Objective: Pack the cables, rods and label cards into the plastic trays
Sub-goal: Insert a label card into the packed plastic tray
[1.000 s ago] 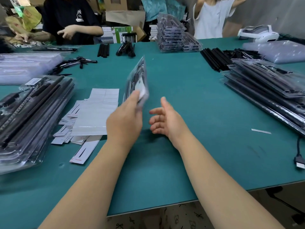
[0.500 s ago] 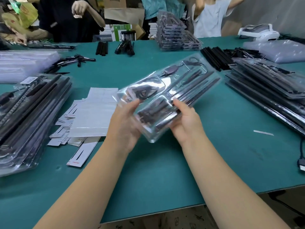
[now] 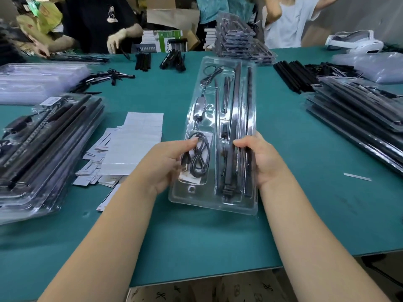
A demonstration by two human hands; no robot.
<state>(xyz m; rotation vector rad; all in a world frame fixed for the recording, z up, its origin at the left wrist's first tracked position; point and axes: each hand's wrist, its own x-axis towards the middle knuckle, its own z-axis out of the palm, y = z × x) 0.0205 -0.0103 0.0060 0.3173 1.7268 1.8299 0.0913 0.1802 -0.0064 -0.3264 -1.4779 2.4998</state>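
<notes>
- While both hands grip its near end, the plastic tray (image 3: 226, 127) lies lengthwise, pointing away across the table (image 3: 305, 192).
- Left hand (image 3: 165, 164) and right hand (image 3: 261, 160) pinch opposite edges.

We note both forearms bare to the frame edge; no sleeves, gloves, rings or watch on left hand (image 3: 162, 165) or right hand (image 3: 265, 161).

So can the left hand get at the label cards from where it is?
Probably not yet: the left hand grips the tray. The label cards lie just beside it, nothing between; it must let go first.
</notes>
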